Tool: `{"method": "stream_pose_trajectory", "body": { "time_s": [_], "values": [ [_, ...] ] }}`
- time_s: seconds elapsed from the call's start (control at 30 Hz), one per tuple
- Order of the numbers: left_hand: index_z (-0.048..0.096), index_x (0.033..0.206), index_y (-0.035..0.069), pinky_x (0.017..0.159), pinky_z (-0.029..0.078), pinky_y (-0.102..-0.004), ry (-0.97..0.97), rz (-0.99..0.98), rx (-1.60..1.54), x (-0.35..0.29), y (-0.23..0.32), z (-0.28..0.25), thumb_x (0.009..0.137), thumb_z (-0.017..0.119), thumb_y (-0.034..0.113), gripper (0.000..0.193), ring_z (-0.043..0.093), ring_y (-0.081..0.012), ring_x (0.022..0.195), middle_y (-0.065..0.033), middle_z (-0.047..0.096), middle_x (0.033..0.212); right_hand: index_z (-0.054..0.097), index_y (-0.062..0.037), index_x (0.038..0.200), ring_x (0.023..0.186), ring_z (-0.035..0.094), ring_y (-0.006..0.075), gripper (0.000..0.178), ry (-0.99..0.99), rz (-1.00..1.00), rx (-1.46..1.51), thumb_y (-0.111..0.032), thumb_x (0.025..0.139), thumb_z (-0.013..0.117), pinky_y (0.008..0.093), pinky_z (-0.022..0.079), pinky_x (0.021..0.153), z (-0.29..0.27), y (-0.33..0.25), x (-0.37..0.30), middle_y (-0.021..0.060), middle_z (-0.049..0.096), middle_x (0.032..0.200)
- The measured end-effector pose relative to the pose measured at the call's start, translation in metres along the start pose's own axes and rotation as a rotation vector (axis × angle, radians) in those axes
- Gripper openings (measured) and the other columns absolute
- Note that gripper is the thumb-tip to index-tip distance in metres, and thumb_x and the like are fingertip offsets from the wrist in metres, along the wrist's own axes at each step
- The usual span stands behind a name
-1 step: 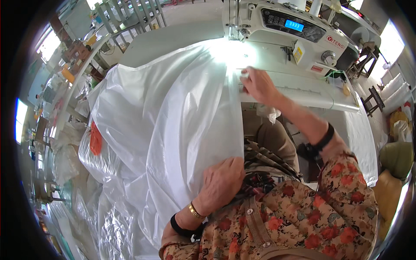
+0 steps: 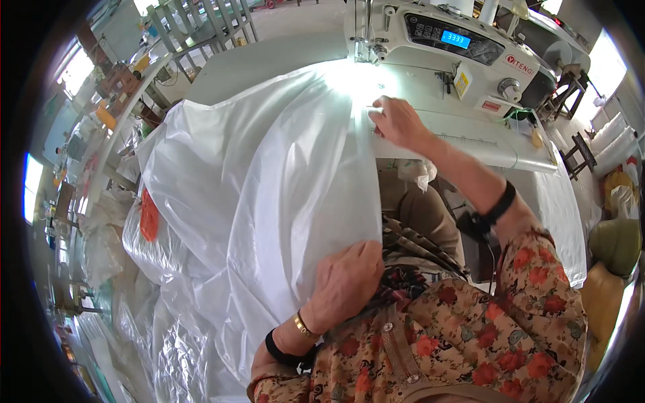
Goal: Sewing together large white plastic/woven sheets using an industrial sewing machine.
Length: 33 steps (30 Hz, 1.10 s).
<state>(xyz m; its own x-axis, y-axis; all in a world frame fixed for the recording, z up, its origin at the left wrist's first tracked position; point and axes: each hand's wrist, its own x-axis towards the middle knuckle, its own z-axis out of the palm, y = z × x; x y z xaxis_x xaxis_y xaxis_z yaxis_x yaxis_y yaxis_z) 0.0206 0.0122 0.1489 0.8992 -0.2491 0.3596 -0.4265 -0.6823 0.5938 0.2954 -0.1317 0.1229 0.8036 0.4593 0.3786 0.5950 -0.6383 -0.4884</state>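
Note:
A large, shiny white sheet (image 2: 282, 181) of thin plastic-like material drapes from the sewing machine (image 2: 403, 33) down towards my lap. Its straight right edge runs between my two hands. My left hand (image 2: 349, 279) is closed on that edge near my body, its fingers curled over the sheet. Just in front of the brightly lit needle area, my right hand (image 2: 402, 126) is at the same edge, with thumb and fingers bent together. What lies between those fingertips is too small to make out. Glare from the lamp hides the needle and presser foot.
A ruler strip (image 2: 463, 140) marks the table's near edge. A clear plastic bag (image 2: 418, 171) hangs below it. To the left are an orange-red bag (image 2: 148, 216) and crumpled clear plastic (image 2: 185, 349). A grey metal rack (image 2: 201, 30) stands beyond the table.
My right hand has shifted slightly up towards the needle area. The sheet's edge and my left hand have moved a little to the right.

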Motion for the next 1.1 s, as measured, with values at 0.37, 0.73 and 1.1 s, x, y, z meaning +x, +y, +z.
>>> {"method": "stream_pose_trajectory", "body": {
  "time_s": [0.37, 0.73, 1.1],
  "values": [
    [0.049, 0.083, 0.002, 0.061, 0.047, -0.0433, -0.073, 0.108, -0.033, 0.021, 0.008, 0.009, 0.082, 0.056, 0.003, 0.007, 0.061, -0.0345, 0.073, -0.0139, 0.057, 0.077, 0.07, 0.0008, 0.083, 0.085, 0.069, 0.0361, 0.015, -0.233, 0.207, -0.554, -0.01, 0.078, 0.061, 0.0451, 0.055, 0.072, 0.023, -0.003, 0.093, 0.0195, 0.07, 0.087],
    [0.049, 0.08, 0.003, 0.058, 0.046, -0.0448, -0.072, 0.11, -0.055, 0.01, -0.011, 0.033, 0.083, 0.058, 0.005, 0.01, 0.06, -0.0354, 0.07, -0.0138, 0.056, 0.073, 0.062, 0.0013, 0.08, 0.08, 0.069, 0.0333, 0.01, -0.151, 0.03, -0.554, -0.007, 0.076, 0.058, 0.0425, 0.055, 0.067, 0.028, -0.042, -0.013, 0.0175, 0.067, 0.076],
    [0.05, 0.083, 0.002, 0.064, 0.049, -0.0434, -0.137, 0.092, 0.024, 0.023, -0.021, 0.043, 0.082, 0.057, 0.003, 0.008, 0.061, -0.0352, 0.075, -0.0153, 0.058, 0.079, 0.066, 0.0037, 0.079, 0.077, 0.071, 0.0309, 0.011, -0.319, 0.016, -0.548, 0.001, 0.069, 0.062, 0.0392, 0.055, 0.062, 0.014, -0.06, -0.012, 0.0185, 0.068, 0.077]
  ]
}}
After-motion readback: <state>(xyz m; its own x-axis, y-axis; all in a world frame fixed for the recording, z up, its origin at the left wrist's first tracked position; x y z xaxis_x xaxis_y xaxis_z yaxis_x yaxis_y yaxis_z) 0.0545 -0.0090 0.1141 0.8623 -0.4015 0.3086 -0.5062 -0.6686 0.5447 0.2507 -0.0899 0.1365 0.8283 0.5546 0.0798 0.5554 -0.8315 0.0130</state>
